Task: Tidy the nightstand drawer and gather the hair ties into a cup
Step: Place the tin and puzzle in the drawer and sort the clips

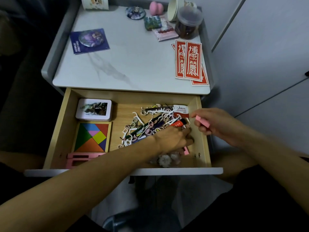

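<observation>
Head view suggests I've barely begun: hair ties (156,125) lie heaped in the drawer (61,131), well apart from the cup (173,10), left hand (173,139) digging among them, grip unclear, right hand (217,125) pinching a pink block (202,121).

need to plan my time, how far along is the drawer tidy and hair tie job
Early. Looks done: tin and tangram sit neatly at the left of the drawer. In hand: right hand holds a pink block; left hand reaches into the pile. Left: hair ties lie mixed with floss picks in the drawer.
</observation>
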A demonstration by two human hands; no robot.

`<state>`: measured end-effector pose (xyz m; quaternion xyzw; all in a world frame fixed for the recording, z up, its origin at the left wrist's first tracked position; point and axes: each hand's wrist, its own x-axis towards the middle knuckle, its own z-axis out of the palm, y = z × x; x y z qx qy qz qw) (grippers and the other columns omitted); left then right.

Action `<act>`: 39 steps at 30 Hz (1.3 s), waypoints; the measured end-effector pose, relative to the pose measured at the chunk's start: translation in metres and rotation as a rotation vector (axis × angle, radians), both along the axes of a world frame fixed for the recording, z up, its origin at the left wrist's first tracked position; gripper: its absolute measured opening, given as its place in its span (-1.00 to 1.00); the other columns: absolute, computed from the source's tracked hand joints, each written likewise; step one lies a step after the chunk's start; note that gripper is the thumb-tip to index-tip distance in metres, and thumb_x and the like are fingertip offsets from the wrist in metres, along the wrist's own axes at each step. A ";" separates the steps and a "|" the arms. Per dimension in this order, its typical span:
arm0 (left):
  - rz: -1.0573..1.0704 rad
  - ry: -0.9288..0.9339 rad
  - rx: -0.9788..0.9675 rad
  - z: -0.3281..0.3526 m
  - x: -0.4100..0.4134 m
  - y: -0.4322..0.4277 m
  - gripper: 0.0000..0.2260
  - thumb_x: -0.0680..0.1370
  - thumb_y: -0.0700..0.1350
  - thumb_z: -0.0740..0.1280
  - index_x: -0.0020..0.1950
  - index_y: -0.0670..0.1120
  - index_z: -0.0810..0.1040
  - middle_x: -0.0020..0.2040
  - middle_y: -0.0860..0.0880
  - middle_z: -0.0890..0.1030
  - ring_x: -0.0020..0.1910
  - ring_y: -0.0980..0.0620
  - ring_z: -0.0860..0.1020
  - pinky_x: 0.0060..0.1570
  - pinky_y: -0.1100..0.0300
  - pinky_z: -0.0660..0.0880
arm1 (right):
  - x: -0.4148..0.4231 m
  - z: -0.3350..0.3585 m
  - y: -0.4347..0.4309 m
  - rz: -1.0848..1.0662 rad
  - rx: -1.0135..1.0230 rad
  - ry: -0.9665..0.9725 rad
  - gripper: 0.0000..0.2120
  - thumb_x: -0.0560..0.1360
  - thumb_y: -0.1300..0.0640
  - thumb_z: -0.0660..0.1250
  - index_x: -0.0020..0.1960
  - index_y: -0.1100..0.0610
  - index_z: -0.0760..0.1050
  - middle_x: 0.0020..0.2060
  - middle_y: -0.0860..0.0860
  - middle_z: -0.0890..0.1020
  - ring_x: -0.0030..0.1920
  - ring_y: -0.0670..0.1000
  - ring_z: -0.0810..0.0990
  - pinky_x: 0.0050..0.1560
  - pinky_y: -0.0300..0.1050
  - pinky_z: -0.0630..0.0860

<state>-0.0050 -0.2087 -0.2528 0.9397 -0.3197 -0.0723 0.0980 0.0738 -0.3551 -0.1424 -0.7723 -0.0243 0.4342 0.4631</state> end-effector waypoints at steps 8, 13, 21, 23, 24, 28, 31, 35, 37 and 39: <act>0.368 0.198 -0.434 0.039 -0.012 0.032 -0.78 0.55 -0.05 0.39 0.13 -0.12 0.53 0.07 0.00 0.49 -0.10 0.14 0.48 -0.10 0.31 0.47 | -0.040 -0.021 0.008 1.029 -0.732 -1.086 -0.86 0.61 0.03 0.27 0.08 0.05 0.55 -0.03 0.00 0.60 -0.10 -0.02 0.60 -0.17 -0.15 0.47; 0.774 0.427 -0.735 0.073 -0.033 0.066 -0.76 0.42 -0.11 0.54 0.04 -0.02 0.60 -0.12 0.12 0.56 -0.14 0.13 0.54 -0.24 0.35 0.42 | -0.064 -0.034 0.037 1.339 -1.071 -1.033 -0.82 0.60 0.14 0.22 0.11 0.11 0.57 0.04 0.03 0.62 0.08 0.10 0.58 -0.04 -0.04 0.42; 0.964 0.575 -1.110 0.100 -0.074 0.100 -0.86 0.48 -0.13 0.48 0.03 -0.07 0.70 0.03 -0.09 0.68 -0.08 0.07 0.59 -0.02 0.19 0.54 | -0.057 -0.038 0.051 1.099 -1.053 -0.858 -0.82 0.53 0.06 0.35 0.10 0.07 0.54 0.01 0.02 0.61 0.01 0.03 0.58 -0.03 -0.10 0.46; 0.985 0.614 -1.161 0.106 -0.079 0.109 -0.85 0.54 -0.12 0.42 0.07 -0.10 0.69 0.04 -0.04 0.70 -0.05 0.08 0.60 -0.02 0.26 0.54 | -0.056 -0.023 0.055 0.992 -0.921 -0.861 -0.85 0.53 0.07 0.34 0.06 0.09 0.55 -0.08 0.03 0.59 -0.08 0.03 0.55 -0.12 -0.12 0.41; 0.993 0.625 -1.191 0.111 -0.081 0.114 -0.84 0.56 -0.13 0.38 0.09 -0.12 0.68 0.02 0.00 0.71 -0.05 0.11 0.61 -0.01 0.29 0.53 | -0.055 -0.014 0.059 0.936 -0.811 -0.867 -0.87 0.54 0.07 0.32 0.02 0.11 0.55 -0.13 0.03 0.59 -0.12 0.03 0.55 -0.16 -0.13 0.39; 1.059 0.581 -1.287 0.131 -0.078 0.132 -0.84 0.60 -0.28 0.28 0.09 -0.26 0.64 -0.15 -0.03 0.68 -0.25 0.17 0.59 -0.22 0.37 0.49 | -0.051 0.025 0.085 0.779 -0.287 -0.656 -0.84 0.57 0.05 0.31 -0.12 0.10 0.57 -0.27 -0.09 0.58 -0.25 -0.04 0.57 -0.29 -0.19 0.37; 1.080 0.525 -1.255 0.140 -0.072 0.146 -0.85 0.54 -0.29 0.37 0.06 -0.17 0.68 -0.13 -0.16 0.64 -0.20 -0.05 0.55 -0.18 0.15 0.43 | -0.047 0.039 0.113 0.610 -0.041 -0.483 -0.85 0.55 0.05 0.36 -0.12 0.10 0.63 -0.29 0.01 0.63 -0.33 -0.04 0.56 -0.30 -0.15 0.39; 1.102 0.532 -1.196 0.137 -0.071 0.154 -0.82 0.51 -0.27 0.41 0.10 -0.17 0.65 -0.20 -0.12 0.69 -0.28 0.07 0.64 -0.19 0.20 0.59 | -0.044 0.029 0.137 0.500 -0.007 -0.429 -0.83 0.52 -0.01 0.39 -0.10 0.09 0.63 -0.20 0.07 0.69 -0.14 0.06 0.67 -0.11 0.01 0.54; 1.101 0.541 -1.159 0.131 -0.070 0.154 -0.84 0.50 -0.22 0.43 0.06 -0.20 0.66 -0.15 -0.19 0.69 -0.26 0.05 0.64 -0.11 0.12 0.52 | -0.045 0.021 0.144 0.538 -0.094 -0.552 -0.83 0.51 -0.05 0.40 -0.17 0.03 0.61 -0.22 0.01 0.67 -0.14 0.04 0.64 -0.14 -0.08 0.49; 1.073 0.554 -1.159 0.125 -0.067 0.151 -0.90 0.51 -0.23 0.42 -0.03 -0.23 0.66 -0.25 -0.14 0.68 -0.30 0.10 0.62 -0.17 0.27 0.52 | -0.046 0.018 0.150 0.568 -0.161 -0.641 -0.86 0.48 -0.04 0.42 -0.18 0.02 0.60 -0.26 -0.05 0.65 -0.21 -0.02 0.61 -0.23 -0.11 0.46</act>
